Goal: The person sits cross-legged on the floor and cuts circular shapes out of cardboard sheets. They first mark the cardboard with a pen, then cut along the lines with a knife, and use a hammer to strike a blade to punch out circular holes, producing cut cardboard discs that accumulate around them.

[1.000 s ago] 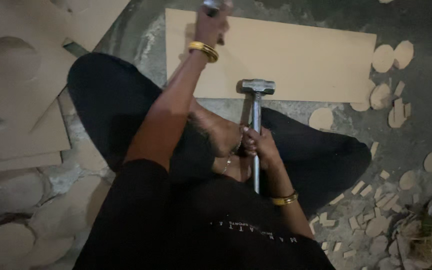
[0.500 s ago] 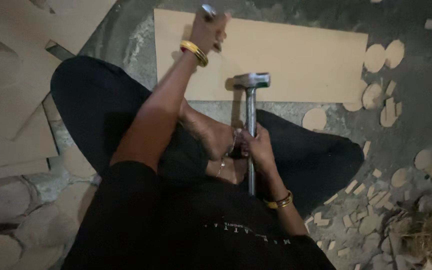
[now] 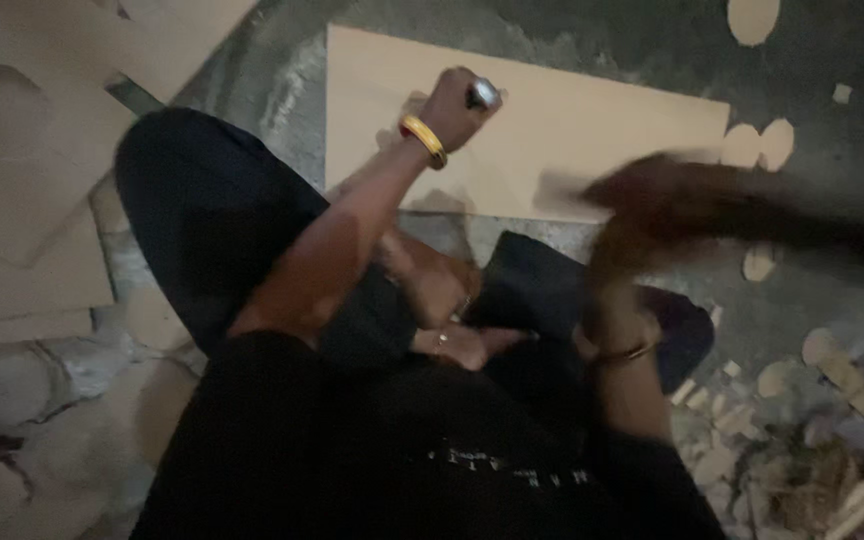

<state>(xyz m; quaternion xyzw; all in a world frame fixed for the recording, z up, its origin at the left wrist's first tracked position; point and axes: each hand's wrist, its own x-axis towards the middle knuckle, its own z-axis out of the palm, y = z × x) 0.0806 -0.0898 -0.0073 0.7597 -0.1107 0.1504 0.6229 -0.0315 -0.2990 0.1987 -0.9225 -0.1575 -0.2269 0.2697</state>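
I sit cross-legged on the ground with a tan flat board (image 3: 602, 120) in front of my knees. My left hand (image 3: 450, 108), with a yellow bangle on the wrist, is shut around a short metal punch (image 3: 484, 93) that stands on the board's left part. My right hand (image 3: 624, 255) is a motion blur just right of my knee, near the board's front edge. It grips a hammer (image 3: 752, 205), which shows only as a dark streak reaching to the right. The hammer head cannot be made out.
Stacked tan sheets (image 3: 22, 200), some with round holes cut out, lie at the left. Cut round discs (image 3: 762, 145) and small offcuts (image 3: 832, 370) are scattered over the dark ground at the right and lower right. Pale stones (image 3: 12, 400) lie at lower left.
My right hand has swung the hammer from upright between my knees up and to the right, now blurred. My left hand keeps the punch on the board. The camera view has shifted.
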